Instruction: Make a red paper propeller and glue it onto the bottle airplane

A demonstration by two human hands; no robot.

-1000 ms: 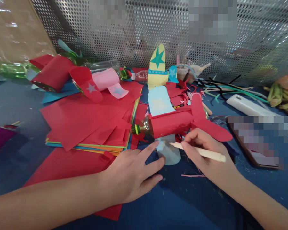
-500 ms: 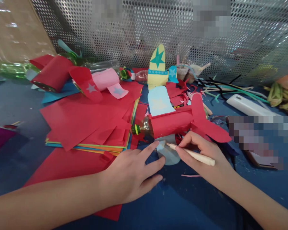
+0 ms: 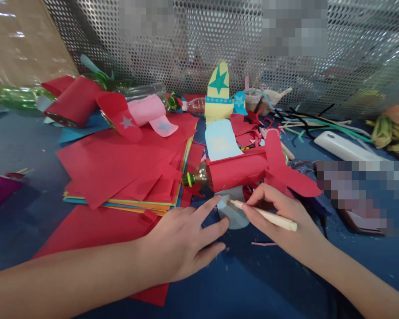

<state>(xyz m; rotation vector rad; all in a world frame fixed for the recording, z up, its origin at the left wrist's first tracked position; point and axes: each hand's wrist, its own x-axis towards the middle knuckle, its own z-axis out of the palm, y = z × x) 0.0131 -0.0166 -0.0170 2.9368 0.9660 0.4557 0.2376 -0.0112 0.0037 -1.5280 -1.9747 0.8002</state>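
A bottle airplane lies on its side, its body wrapped in red paper (image 3: 238,170), with a green-capped neck (image 3: 188,179) to the left and red tail fins (image 3: 287,175) on the right. Its far wing (image 3: 222,141) is pale blue with a cream star; the shaded near wing (image 3: 236,219) lies toward me. My left hand (image 3: 186,239) is open, fingers spread, its fingertips on the near wing's left edge. Between the thumb and fingers of my right hand (image 3: 279,212) is a cream-coloured marker (image 3: 277,219), its tip on that wing.
A stack of red and coloured paper (image 3: 119,164) lies left of the plane. Behind stand other paper-covered bottles (image 3: 76,99) and a yellow paper piece (image 3: 218,86) before a perforated metal panel (image 3: 193,48). To the right are a white tool (image 3: 342,146) and a phone (image 3: 355,199).
The marker tip has shifted very slightly left on the near wing, with small finger movement in my right hand. My left hand and the plane stay in place.
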